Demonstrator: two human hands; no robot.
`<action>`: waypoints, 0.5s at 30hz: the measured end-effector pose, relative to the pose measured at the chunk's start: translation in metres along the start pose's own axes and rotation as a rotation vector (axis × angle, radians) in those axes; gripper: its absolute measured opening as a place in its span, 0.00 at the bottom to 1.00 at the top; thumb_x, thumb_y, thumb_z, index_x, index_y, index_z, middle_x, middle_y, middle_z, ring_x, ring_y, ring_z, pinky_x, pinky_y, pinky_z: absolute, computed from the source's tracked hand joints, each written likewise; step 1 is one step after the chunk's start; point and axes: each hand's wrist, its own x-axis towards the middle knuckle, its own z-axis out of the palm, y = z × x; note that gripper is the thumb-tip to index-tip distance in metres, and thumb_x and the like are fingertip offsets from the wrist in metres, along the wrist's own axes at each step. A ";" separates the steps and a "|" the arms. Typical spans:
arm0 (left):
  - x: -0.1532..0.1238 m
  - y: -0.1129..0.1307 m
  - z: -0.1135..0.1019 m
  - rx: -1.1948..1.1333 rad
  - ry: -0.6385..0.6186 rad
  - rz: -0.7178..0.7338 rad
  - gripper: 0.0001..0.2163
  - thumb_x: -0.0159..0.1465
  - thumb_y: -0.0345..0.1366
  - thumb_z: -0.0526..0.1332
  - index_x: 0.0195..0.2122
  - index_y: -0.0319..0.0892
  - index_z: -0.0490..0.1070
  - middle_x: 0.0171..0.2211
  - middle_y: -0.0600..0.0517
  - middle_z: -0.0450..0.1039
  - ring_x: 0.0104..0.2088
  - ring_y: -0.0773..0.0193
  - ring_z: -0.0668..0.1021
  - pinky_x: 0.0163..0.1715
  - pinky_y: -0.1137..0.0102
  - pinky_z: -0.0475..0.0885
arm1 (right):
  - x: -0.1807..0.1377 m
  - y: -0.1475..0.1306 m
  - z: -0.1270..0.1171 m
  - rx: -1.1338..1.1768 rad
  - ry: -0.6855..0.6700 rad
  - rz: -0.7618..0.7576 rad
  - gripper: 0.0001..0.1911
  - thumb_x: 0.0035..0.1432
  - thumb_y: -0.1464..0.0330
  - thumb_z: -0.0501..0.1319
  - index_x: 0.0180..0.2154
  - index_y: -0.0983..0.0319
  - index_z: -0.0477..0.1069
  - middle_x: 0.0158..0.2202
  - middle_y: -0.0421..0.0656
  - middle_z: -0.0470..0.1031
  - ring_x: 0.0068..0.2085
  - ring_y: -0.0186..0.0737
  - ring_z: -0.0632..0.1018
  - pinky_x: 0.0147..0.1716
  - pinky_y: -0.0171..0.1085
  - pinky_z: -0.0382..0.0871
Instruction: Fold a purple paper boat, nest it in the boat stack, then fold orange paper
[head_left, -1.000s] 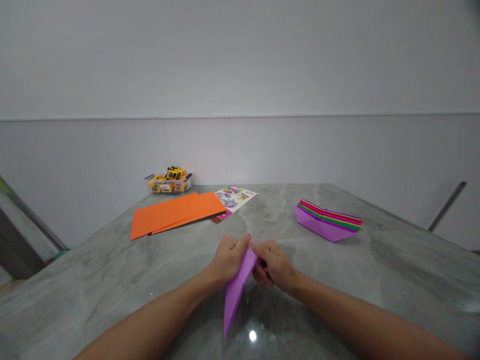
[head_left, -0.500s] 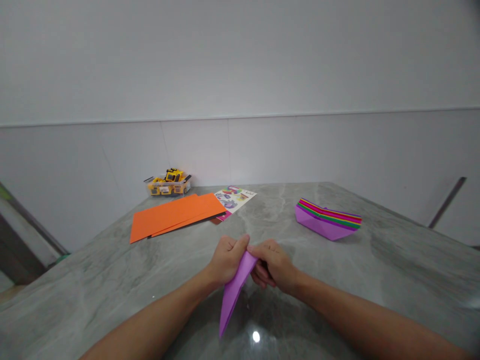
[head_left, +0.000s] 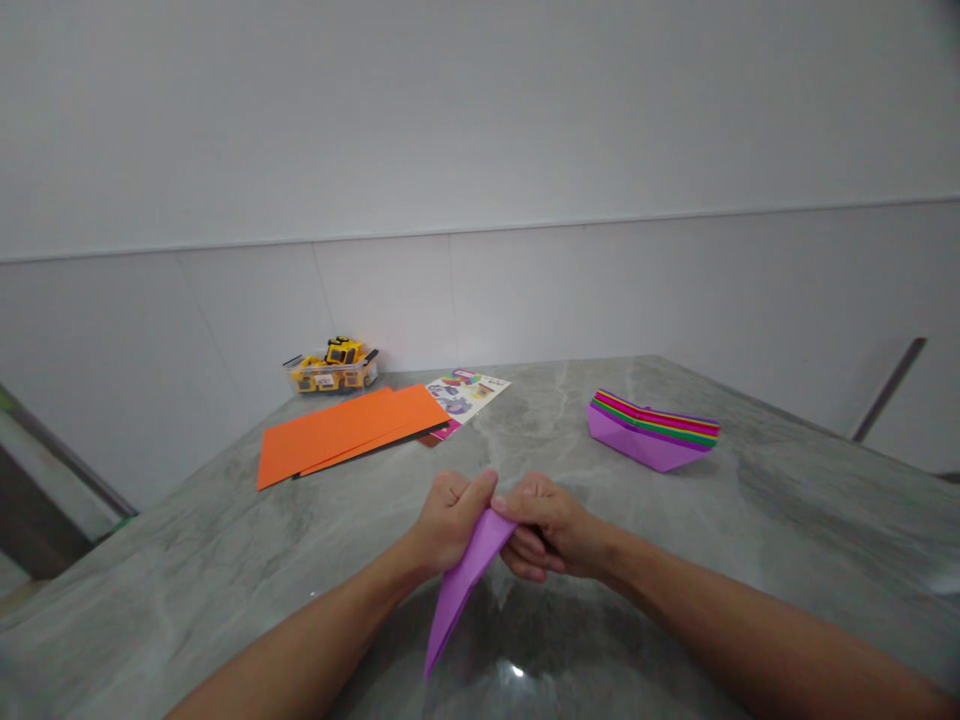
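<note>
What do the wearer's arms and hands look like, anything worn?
Left hand and right hand are ungloved. Left forearm and right forearm are bare as far as the frame shows, with no sleeve, watch, bracelet or cable. No ring shows, though some fingers are hidden.

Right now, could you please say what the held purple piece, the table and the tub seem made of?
Purple piece: probably matte paper, given its thin shape and sharp folded edge.
Table: smooth, glossy stone or a look-alike, with grey veining and a bright reflection.
Tub: most likely clear, shiny plastic, since yellow toys show through its walls.
</note>
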 end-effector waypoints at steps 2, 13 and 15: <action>0.000 0.000 0.000 0.010 0.021 0.018 0.28 0.60 0.55 0.50 0.08 0.43 0.51 0.10 0.58 0.46 0.13 0.74 0.51 0.14 0.71 0.45 | 0.000 0.000 -0.001 -0.012 0.008 0.011 0.29 0.58 0.58 0.58 0.10 0.63 0.58 0.04 0.34 0.53 0.10 0.29 0.62 0.12 0.29 0.55; 0.004 -0.003 -0.004 0.099 0.079 0.015 0.26 0.60 0.52 0.51 0.11 0.43 0.46 0.12 0.59 0.42 0.14 0.75 0.49 0.16 0.71 0.42 | 0.000 -0.012 -0.013 -0.243 0.103 0.140 0.28 0.55 0.56 0.60 0.10 0.62 0.58 0.05 0.33 0.54 0.08 0.27 0.59 0.12 0.30 0.56; 0.002 -0.003 -0.002 0.084 0.063 0.017 0.26 0.60 0.52 0.51 0.11 0.43 0.45 0.12 0.59 0.42 0.14 0.75 0.49 0.16 0.72 0.42 | -0.001 -0.011 -0.011 -0.184 0.049 0.110 0.28 0.55 0.57 0.60 0.11 0.61 0.55 0.05 0.32 0.53 0.09 0.26 0.57 0.13 0.30 0.55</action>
